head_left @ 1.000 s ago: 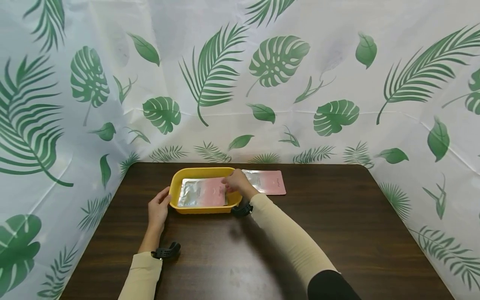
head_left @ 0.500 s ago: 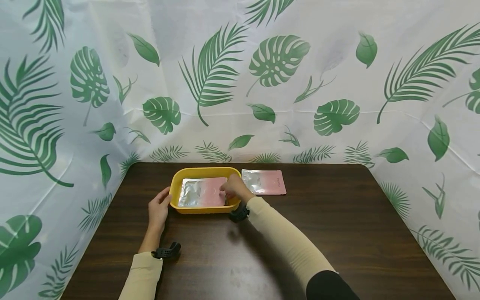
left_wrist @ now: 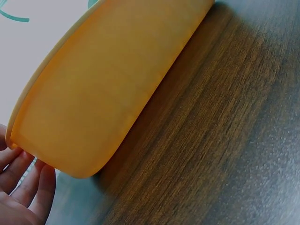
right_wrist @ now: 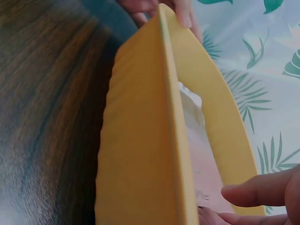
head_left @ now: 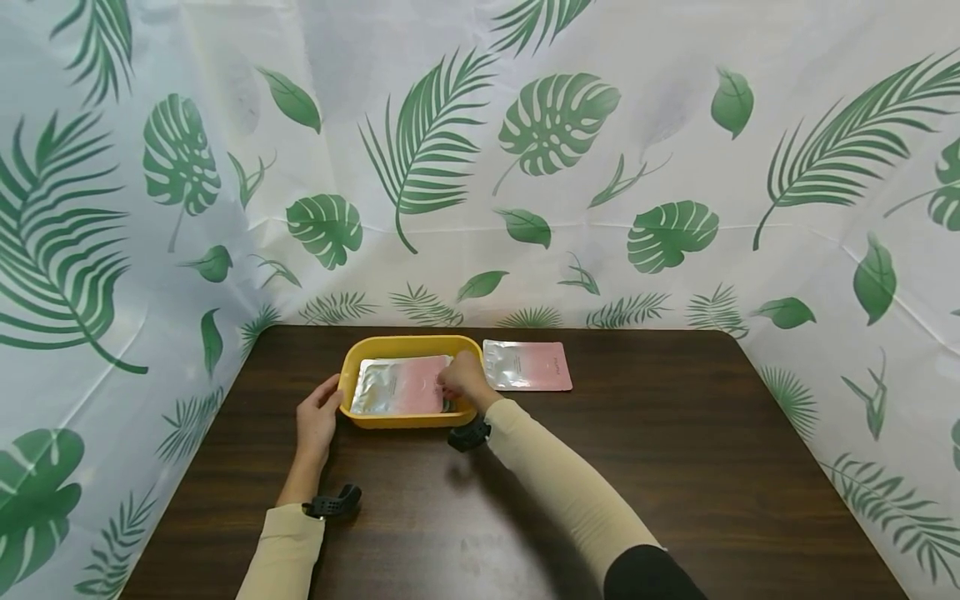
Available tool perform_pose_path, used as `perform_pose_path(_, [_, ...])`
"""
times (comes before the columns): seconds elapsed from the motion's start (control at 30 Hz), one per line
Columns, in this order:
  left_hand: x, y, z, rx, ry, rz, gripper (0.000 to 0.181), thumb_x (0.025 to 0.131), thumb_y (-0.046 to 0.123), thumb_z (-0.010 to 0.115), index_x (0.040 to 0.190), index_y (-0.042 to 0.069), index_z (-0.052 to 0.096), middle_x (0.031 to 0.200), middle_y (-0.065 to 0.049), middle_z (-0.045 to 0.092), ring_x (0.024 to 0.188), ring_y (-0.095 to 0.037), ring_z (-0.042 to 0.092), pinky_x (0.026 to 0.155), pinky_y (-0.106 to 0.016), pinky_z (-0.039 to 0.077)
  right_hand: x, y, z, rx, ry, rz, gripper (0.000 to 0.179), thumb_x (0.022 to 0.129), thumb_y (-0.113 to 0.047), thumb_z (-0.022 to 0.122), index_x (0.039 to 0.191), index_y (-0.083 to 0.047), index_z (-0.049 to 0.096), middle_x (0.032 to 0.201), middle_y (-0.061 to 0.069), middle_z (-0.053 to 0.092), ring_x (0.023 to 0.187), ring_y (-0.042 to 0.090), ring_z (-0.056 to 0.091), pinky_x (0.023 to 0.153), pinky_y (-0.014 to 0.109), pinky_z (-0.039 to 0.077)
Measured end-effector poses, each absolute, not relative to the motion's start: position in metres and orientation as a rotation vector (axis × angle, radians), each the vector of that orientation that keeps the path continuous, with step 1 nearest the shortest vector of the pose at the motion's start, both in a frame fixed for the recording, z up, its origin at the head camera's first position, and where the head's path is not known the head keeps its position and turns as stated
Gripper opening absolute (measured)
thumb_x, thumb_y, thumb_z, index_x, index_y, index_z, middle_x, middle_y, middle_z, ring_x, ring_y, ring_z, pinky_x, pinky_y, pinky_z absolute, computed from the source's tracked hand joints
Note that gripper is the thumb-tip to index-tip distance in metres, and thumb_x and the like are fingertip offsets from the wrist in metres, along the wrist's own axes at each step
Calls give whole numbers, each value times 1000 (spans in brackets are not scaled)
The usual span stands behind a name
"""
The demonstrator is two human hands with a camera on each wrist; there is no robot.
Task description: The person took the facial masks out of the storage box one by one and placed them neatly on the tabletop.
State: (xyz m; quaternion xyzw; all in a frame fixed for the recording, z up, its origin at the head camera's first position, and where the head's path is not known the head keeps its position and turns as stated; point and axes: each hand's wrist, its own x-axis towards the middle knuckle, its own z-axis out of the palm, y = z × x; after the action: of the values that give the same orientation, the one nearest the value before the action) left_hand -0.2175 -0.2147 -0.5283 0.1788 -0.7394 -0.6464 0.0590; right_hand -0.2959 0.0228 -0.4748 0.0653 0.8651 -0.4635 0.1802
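Dark wood-grain tabletop (head_left: 675, 467) filled the foreground on my feed, glare at its near middle. Nearest me: two cream sleeves, left (head_left: 281, 554) and right (head_left: 562, 471), with black wrist units (head_left: 332, 502) below each hand.

Left hand (head_left: 316, 427) held the yellow tray (head_left: 408, 422) at its left end, thumb over the rim, fingers against the outer wall. Right hand (head_left: 467, 377) was over the tray's right end, fingers curled, tips touching the pink end of the pink-silver sachet (head_left: 401, 385). Gap narrow; I couldn't tell if they pinched it or only touched it.

Key geometry: that sachet lay inside the tray, left of the right fingertips, long axis running left-right with the tray's. Right hand was the nearer one; the silver end pointed toward the left hand. A bit of something showed under the pink end, too small to identify.

Second sachet (head_left: 527, 365) lay flat on the table just right of the tray, no hand on it. Behind everything: white leaf-print backdrop (head_left: 450, 317).
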Motion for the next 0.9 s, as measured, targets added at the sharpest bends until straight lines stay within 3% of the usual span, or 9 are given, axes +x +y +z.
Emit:
perform_pose_path(0.13, [-217,-214,-528,539,-2252,-1960,43,103,17,47,144,8,47,150,-11,46,135,-19,43,111,-34,40,-293,22,-478,227,2394,-1413,9,78,5,67,71,8,69,53,6,56,43,14,53,45,26,53])
perform_pose_path(0.23, [-216,-214,-527,538,-2256,-1959,43,103,17,47,145,8,47,150,-11,45,135,-20,43,103,-22,44,-290,20,-478,223,2383,-1424,10,78,5,67,69,7,68,53,6,55,43,15,53,41,22,49])
perform_pose_path(0.37, [-216,-214,-527,526,-2265,-1952,43,103,18,47,145,8,47,150,-12,45,134,-21,43,83,-4,39,-287,18,-475,201,2399,-1392,10,80,3,67,71,5,69,57,8,57,47,17,56,43,25,52])
perform_pose_path(0.53, [-215,-215,-527,513,-2269,-1953,43,103,19,47,145,8,46,150,-12,45,135,-22,43,78,0,38,-282,16,-472,205,2410,-1423,10,80,5,63,72,5,69,60,9,59,49,18,57,44,27,53])
perform_pose_path(0.63, [-215,-215,-527,514,-2268,-1953,44,103,19,46,146,9,45,151,-12,44,135,-21,42,81,-2,38,-280,15,-472,190,2453,-1459,12,80,6,60,74,5,71,62,8,60,49,17,56,42,24,50])
perform_pose_path(0.67, [-215,-215,-527,515,-2266,-1955,44,103,19,46,146,9,45,151,-12,44,135,-21,42,88,-6,41,-279,15,-472,188,2467,-1470,12,81,5,60,76,5,71,64,8,62,50,17,57,43,24,51])
perform_pose_path(0.8, [-215,-215,-527,511,-2256,-1965,44,104,19,46,146,8,45,151,-13,43,136,-23,41,109,-29,41,-276,15,-472,186,2494,-1519,13,82,3,62,86,4,73,73,11,67,53,16,58,45,22,51])
perform_pose_path(0.87, [-215,-215,-527,510,-2253,-1967,44,103,19,46,146,7,45,152,-14,43,137,-24,40,114,-41,37,-275,15,-472,194,2485,-1542,14,83,2,62,90,4,74,77,12,68,53,15,59,47,22,52])
perform_pose_path(0.9, [-215,-215,-527,511,-2252,-1969,44,103,19,47,146,7,45,152,-14,43,138,-24,40,115,-41,37,-275,15,-472,193,2479,-1558,14,83,2,62,90,4,74,76,12,69,52,15,58,46,22,52])
